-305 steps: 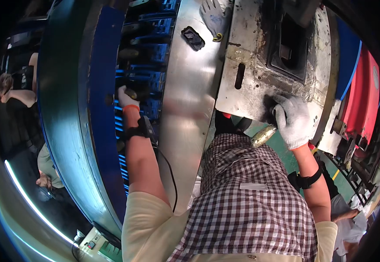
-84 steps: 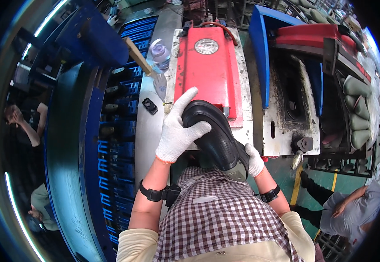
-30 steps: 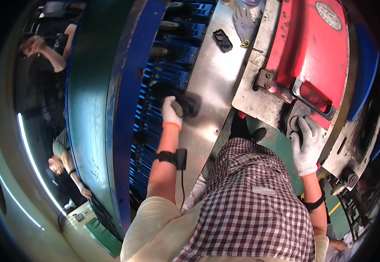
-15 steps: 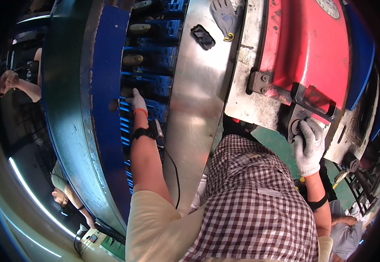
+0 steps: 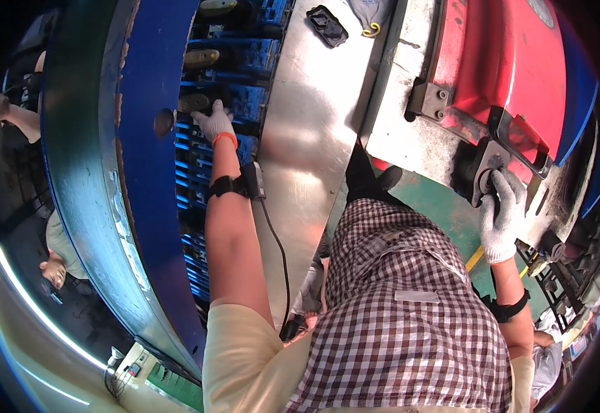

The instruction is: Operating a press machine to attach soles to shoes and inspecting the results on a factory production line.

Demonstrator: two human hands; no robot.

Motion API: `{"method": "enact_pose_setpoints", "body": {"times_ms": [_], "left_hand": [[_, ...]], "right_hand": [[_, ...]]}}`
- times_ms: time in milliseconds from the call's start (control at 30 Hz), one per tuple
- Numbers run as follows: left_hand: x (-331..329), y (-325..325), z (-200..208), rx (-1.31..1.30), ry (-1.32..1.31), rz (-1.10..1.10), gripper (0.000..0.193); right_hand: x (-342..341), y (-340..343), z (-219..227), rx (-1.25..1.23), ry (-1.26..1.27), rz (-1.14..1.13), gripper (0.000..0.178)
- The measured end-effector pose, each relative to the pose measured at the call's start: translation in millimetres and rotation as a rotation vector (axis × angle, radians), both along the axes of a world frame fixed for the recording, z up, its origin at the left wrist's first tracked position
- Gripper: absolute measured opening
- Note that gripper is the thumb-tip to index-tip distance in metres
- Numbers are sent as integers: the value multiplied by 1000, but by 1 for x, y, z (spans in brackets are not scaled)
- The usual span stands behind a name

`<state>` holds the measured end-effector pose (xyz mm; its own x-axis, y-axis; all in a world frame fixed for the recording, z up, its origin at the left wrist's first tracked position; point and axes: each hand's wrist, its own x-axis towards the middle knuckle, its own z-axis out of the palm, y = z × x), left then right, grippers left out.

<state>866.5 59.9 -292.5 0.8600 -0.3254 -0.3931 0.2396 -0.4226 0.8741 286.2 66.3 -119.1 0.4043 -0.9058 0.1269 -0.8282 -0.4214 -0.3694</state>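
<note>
My left hand (image 5: pixel 215 124), in a white knit glove with an orange cuff, reaches over the blue slatted rack. Its thumb and fingers are apart, with the fingertips beside a dark oblong piece (image 5: pixel 194 103); whether they touch it I cannot tell. Similar oblong pieces with pale tan tops, one of them a tan piece (image 5: pixel 201 58), sit farther along the rack. My right hand (image 5: pixel 503 213), also in a white glove, has its fingers bent against a round dark knob (image 5: pixel 484 181) on a metal bracket at the red machine housing (image 5: pixel 493 69). The fingers partly hide the knob.
A bare metal ledge (image 5: pixel 307 144) runs beside the rack, bearing a black tray-like piece (image 5: pixel 327 26) and a grey glove (image 5: pixel 371 12). A blue panel (image 5: pixel 152 172) borders the rack on the left. Other people are visible beyond the machine at left and at lower right.
The view has shifted, and my left hand is now beside the dark oblong piece with its thumb raised. My right hand stays at the knob.
</note>
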Motion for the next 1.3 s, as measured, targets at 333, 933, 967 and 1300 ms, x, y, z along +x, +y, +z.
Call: {"method": "enact_pose_setpoints", "body": {"times_ms": [333, 933, 967, 1300], "left_hand": [[143, 349, -49, 1076, -344, 859, 45], [7, 373, -6, -411, 484, 598, 43], [-14, 377, 4, -439, 520, 579, 43], [-232, 216, 112, -593, 991, -359, 88]], "right_hand": [[-9, -3, -3, 18, -38, 1, 52], [4, 4, 4, -50, 9, -16, 48], [6, 2, 5, -46, -22, -23, 48], [-11, -7, 14, -54, -284, 144, 36]]}}
